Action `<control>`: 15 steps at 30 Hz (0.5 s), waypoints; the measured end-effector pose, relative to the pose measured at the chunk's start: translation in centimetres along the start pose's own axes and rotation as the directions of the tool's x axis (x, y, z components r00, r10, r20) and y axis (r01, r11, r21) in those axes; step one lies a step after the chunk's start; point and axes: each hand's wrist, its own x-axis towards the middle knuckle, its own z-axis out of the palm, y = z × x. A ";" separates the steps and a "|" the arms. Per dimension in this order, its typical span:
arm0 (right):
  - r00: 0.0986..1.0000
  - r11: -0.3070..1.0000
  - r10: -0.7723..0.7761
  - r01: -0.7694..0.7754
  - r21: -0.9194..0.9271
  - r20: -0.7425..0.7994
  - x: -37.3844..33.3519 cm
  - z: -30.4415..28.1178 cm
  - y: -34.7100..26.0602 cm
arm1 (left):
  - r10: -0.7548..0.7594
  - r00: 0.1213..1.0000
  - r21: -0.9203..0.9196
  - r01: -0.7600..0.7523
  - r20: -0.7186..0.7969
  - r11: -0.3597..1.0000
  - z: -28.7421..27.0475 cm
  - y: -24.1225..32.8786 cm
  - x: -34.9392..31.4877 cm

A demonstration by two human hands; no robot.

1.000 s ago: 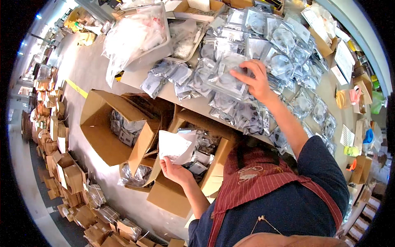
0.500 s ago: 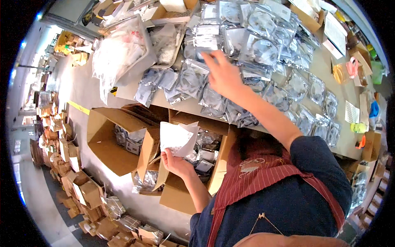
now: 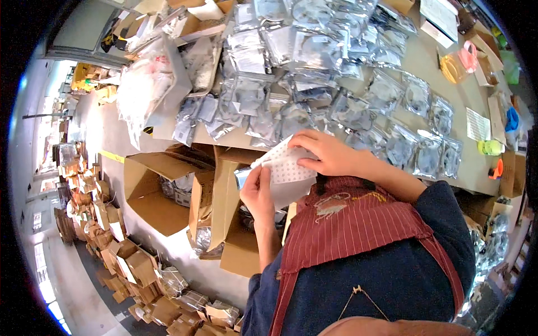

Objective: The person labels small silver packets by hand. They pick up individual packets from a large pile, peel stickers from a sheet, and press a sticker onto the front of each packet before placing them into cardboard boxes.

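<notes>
In front of my apron I hold a white sheet [image 3: 287,172] covered in rows of small round marks, like a label sheet. My left hand [image 3: 259,193] pinches its left edge between thumb and fingers. At the upper right edge, my right hand [image 3: 322,154] grips the same sheet, fingers bent over the top. A small bluish, shiny piece [image 3: 242,177] shows beside my left fingers; whether it is held is unclear. Just beyond my hands, many silvery zip bags [image 3: 297,119] with flat coiled contents and paper slips cover the table [image 3: 386,67].
Open cardboard boxes [image 3: 147,193] stand below the table's near edge, with bagged items inside. A grey tub [image 3: 178,84] with clear plastic bags sits at the table's left. Tape rolls [image 3: 468,57] and a yellow-green object [image 3: 491,147] lie at the right. Cartons [image 3: 137,263] are stacked at lower left.
My right hand has come back from over the bags to grip the sheet. My left hand has moved slightly up and right with the sheet, which is now turned and spread between both hands.
</notes>
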 end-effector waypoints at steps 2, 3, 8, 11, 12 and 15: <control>0.997 0.997 0.074 -0.074 0.014 -0.020 -1.2 -0.6 0.0 | 0.050 0.997 0.115 -0.056 0.057 0.992 2.0 1.6 0.1; 0.995 0.996 0.090 -0.089 0.015 -0.035 -1.9 -0.8 0.1 | 0.052 0.995 0.123 -0.061 0.081 0.990 2.5 1.5 -0.1; 0.985 0.997 0.057 -0.065 -0.046 -0.161 -3.9 -1.9 0.5 | 0.133 0.983 0.158 -0.152 0.128 0.976 4.9 1.8 0.0; 0.971 0.994 0.094 -0.103 -0.027 -0.219 -5.3 -2.4 0.3 | 0.135 0.981 0.036 -0.141 0.142 0.989 6.0 1.7 0.0; 0.965 0.992 0.118 -0.125 -0.012 -0.232 -5.7 -2.6 0.1 | 0.142 0.977 -0.004 -0.143 0.158 0.990 6.4 1.7 0.1; 0.921 0.969 0.239 -0.204 0.142 -0.307 -7.2 -3.3 -0.1 | 0.150 0.953 -0.088 -0.131 0.264 0.987 7.7 2.2 0.4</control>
